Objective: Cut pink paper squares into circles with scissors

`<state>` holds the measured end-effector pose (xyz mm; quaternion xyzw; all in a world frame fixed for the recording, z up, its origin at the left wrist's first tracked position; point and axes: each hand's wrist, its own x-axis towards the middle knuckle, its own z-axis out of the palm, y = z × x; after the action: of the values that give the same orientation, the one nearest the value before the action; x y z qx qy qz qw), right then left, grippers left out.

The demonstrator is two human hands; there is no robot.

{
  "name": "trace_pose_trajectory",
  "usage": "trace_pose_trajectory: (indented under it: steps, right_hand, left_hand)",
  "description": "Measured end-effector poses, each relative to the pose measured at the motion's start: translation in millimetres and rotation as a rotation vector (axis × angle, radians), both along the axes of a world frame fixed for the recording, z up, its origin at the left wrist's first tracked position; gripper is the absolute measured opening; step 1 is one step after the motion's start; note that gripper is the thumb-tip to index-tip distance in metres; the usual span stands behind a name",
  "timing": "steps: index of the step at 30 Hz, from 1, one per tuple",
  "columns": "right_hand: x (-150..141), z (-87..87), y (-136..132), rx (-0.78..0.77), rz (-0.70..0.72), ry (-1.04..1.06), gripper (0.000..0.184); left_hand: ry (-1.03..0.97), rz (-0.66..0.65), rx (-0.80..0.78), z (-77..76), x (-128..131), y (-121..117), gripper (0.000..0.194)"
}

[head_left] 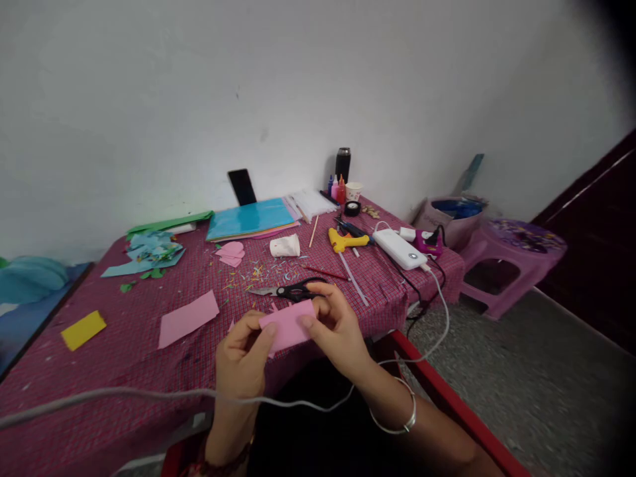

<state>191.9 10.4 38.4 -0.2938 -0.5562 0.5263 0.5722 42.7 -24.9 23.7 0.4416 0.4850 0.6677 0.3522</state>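
Observation:
A small pink piece of paper (288, 327) is held between both hands above the table's front edge. My left hand (243, 351) pinches its left end between thumb and fingers. At its right end, my right hand (342, 331) grips with the thumb in front and fingers behind. Just beyond the hands lie black-handled scissors (293, 291), blades pointing left. A larger pink paper sheet (189, 319) rests to the left of my left hand. Further left is a yellow paper piece (83, 330).
Paper scraps lie around a tipped paper cup (285, 246). A yellow glue gun (348, 240) and white power bank (398, 249) sit at the right. A white cable (163, 394) crosses below my hands. Behind are blue sheets (253, 218) and a phone (242, 187).

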Motion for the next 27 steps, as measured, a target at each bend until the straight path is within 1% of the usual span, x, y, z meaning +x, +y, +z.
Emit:
trace_pose_trajectory:
  steps: [1,2,3,4,6,8,11,12,14,15,17,19,21,23,25,27]
  right_hand:
    - [0.5,2.3,0.3,-0.013,0.044,-0.010,0.029]
    - [1.4,4.6,0.8,-0.019,0.069,-0.031,0.022]
    - [2.4,6.5,1.5,-0.020,0.078,-0.057,0.014]
    - [3.4,7.8,2.4,-0.019,0.074,-0.082,0.012]
    - [4.0,7.8,4.8,-0.019,0.052,-0.101,0.017]
    - [2.0,4.4,7.2,-0.050,0.043,-0.062,0.020]
    - [-5.1,-4.2,8.5,-0.121,0.041,0.055,0.024]
    - [-7.8,-6.9,8.1,-0.135,0.037,0.082,0.025]
    - [-11.8,-11.4,6.4,-0.148,0.023,0.116,0.024]
    - [-12.9,-12.9,5.4,-0.158,0.012,0.129,0.023]
    - [-12.8,-14.9,4.0,-0.181,-0.015,0.158,0.022]
    - [-10.2,-15.4,3.4,-0.189,-0.035,0.168,0.021]
    - [-5.9,-14.5,3.2,-0.176,-0.039,0.148,0.022]
    - [-0.2,-12.2,3.0,-0.160,-0.030,0.099,0.023]
    - [6.5,-9.3,2.4,-0.136,-0.008,0.032,0.024]
    - [14.0,-6.1,1.3,-0.105,0.025,-0.033,0.024]
  left_hand:
    - [0.006,-0.003,0.005,0.0,-0.9,-0.1,0.008]
    - [0.015,-0.006,0.013,0.0,-1.6,0.0,0.008]
    - [0.030,-0.010,0.019,0.0,-2.2,0.2,0.008]
    - [0.047,-0.010,0.021,-0.2,-2.3,0.7,0.009]
    - [0.041,0.013,0.027,-1.3,-0.1,2.5,0.009]
    - [-0.057,0.052,0.029,-3.8,7.3,5.2,0.010]
    - [-0.287,0.087,0.020,-10.7,28.5,9.0,0.022]
    - [-0.333,0.103,0.014,-13.6,36.6,9.8,0.025]
    - [-0.372,0.136,-0.022,-19.3,50.2,10.3,0.026]
    - [-0.360,0.139,-0.030,-21.6,54.4,10.0,0.025]
    - [-0.248,0.130,-0.032,-23.7,56.1,8.1,0.026]
    - [-0.036,0.147,-0.016,-21.2,50.3,4.5,0.027]
    - [0.181,0.171,0.020,-14.1,41.4,0.4,0.036]
    - [0.323,0.172,0.059,-3.9,33.2,-2.7,0.040]
    - [0.407,0.146,0.077,6.7,28.3,-4.7,0.033]
    - [0.481,0.063,0.085,14.6,27.4,-7.4,0.024]
